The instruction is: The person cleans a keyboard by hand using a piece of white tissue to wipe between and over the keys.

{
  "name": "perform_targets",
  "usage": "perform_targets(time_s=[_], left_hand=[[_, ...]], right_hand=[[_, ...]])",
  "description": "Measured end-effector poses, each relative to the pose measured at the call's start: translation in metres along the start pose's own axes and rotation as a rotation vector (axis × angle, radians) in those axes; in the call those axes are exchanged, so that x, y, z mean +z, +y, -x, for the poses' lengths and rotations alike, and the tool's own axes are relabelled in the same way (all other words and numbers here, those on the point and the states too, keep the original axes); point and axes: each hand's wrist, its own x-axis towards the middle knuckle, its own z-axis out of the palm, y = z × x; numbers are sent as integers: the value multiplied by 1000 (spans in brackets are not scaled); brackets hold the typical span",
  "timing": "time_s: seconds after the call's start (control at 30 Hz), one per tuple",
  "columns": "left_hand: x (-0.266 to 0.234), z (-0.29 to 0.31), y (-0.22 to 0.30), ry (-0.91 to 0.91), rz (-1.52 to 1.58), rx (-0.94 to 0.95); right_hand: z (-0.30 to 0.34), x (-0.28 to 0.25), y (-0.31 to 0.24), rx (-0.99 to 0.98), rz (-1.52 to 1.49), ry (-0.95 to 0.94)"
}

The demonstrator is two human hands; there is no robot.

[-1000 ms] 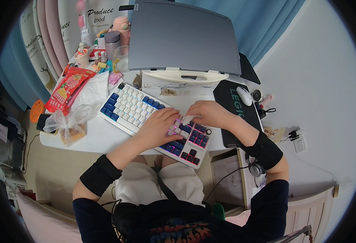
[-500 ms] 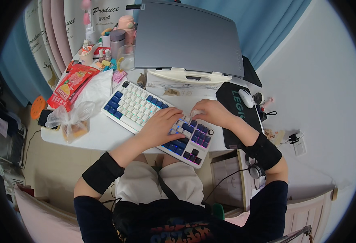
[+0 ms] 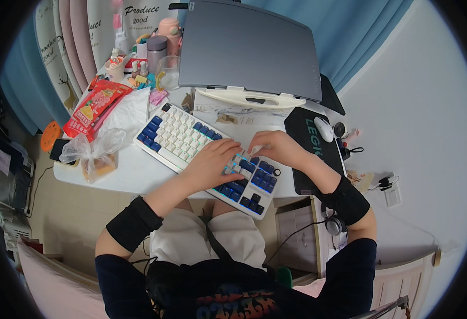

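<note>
A white keyboard [image 3: 178, 134] with white, navy and black keys lies at a slant on the desk, its keys lit from beneath. My left hand [image 3: 212, 166] rests across the keyboard's middle, fingers stretched out and thumb spread toward the near keys. At the keyboard's far edge, right of the left fingertips, my right hand [image 3: 278, 149] is closed in a pinch. A small whitish scrap [image 3: 257, 149], perhaps tissue, shows at its fingertips; its exact kind is unclear. The right fingertips are close over the upper keys.
Behind the keyboard a grey laptop [image 3: 249, 45] sits on a white stand [image 3: 254, 99]. To the right, a white mouse [image 3: 324, 129] lies on a black mat [image 3: 301, 125]. Leftward are a red packet [image 3: 94, 109], a tied plastic bag [image 3: 96, 154], a glass [image 3: 168, 74] and a purple-grey bottle [image 3: 157, 56].
My right fingers have shifted slightly at the keyboard's far edge, still pinching the whitish scrap. My left hand stays nearly in place. The keys' glow has turned from purple toward blue.
</note>
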Motion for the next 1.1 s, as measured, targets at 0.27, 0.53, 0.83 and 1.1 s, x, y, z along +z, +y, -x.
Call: perform_targets(time_s=[0.27,0.53,0.83,1.1], left_hand=[[0,1,6,-37,-47,27],[5,-5,16,-101,14,55],[10,0,16,-97,-26,69],[14,0,14,-27,-15,71]], right_hand=[[17,1,17,15,82,148],[26,1,21,-142,363,125],[23,4,18,-85,387,99],[21,4,12,-364,488,38]])
